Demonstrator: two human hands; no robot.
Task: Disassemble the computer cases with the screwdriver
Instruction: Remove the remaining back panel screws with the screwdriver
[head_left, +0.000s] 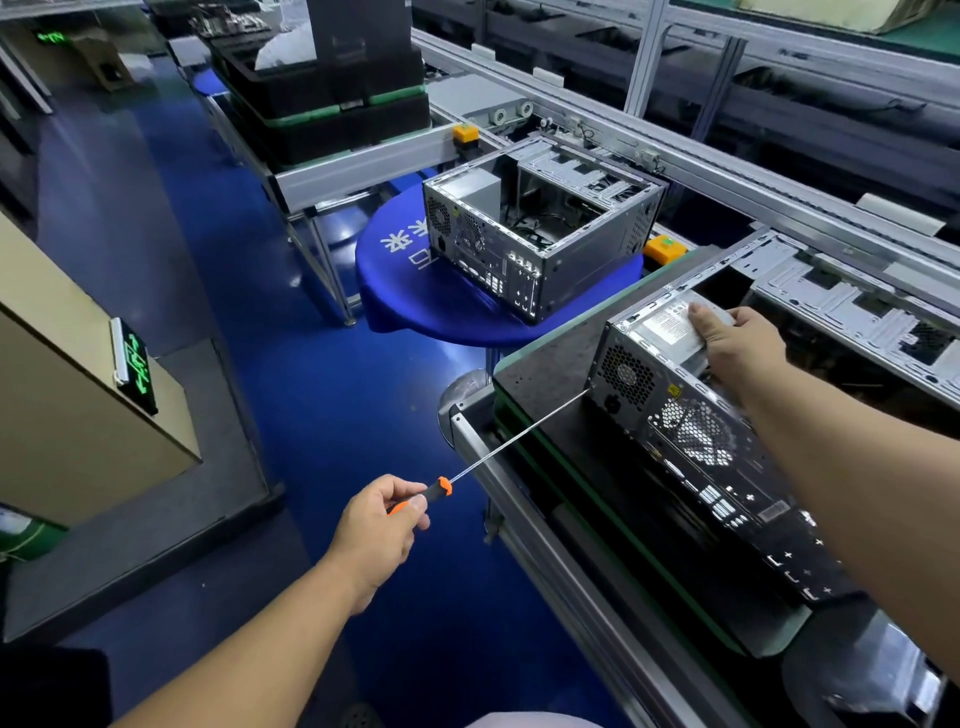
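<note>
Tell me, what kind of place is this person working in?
Most likely a factory line for electronics teardown or repair. Long metal conveyor rails run past the bench, opened computer cases stand about, and stacked black trays wait nearby. The left hand holds a screwdriver against one case.

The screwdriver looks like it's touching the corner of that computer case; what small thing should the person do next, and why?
Probably turn the screwdriver to loosen a screw. Its tip sits at the rear corner of the case, the left hand grips the handle, and the right hand holds the power supply at the top, apparently steadying it. The screw itself is too small to see.
</note>
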